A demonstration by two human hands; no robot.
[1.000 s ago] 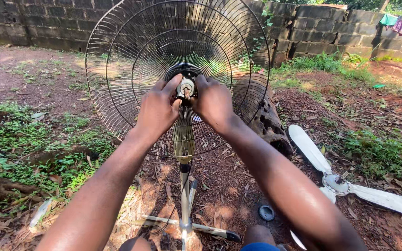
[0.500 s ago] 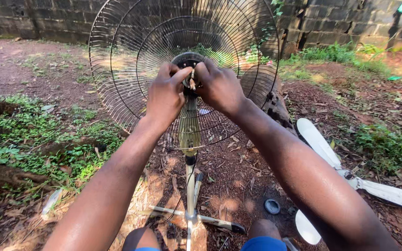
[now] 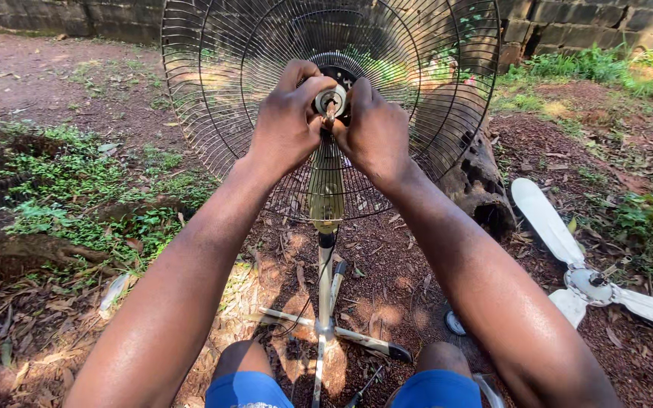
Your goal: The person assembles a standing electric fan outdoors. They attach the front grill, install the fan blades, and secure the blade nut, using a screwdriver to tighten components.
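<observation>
Both hands are up at the hub of a standing fan, working from either side of the motor shaft [image 3: 331, 102], the small round metal piece poking out at the centre of the rear wire guard [image 3: 213, 91]. The left hand [image 3: 287, 125] is curled in, fingers and thumb pinched narrow around the shaft's left side; the right hand [image 3: 372, 132] mirrors it, fingers bunched close against the tip. Whether either one actually clamps a small part there I cannot tell, since the fingertips cover it. Gripping from opposite sides looks like a way to steady the hub while something small is turned. The guard stands upright and bare, no blades in front of it, which leaves the shaft open to reach. The white blade set [image 3: 591, 283] lies flat on the dirt well off to the right, out of the way. A small dark round cap [image 3: 455, 323] sits on the ground by the right knee, close at hand. The fan's pole [image 3: 326, 279] rises from cross feet between the person's knees, so the hub sits square ahead, and a log [image 3: 478, 189] rests behind the guard.
</observation>
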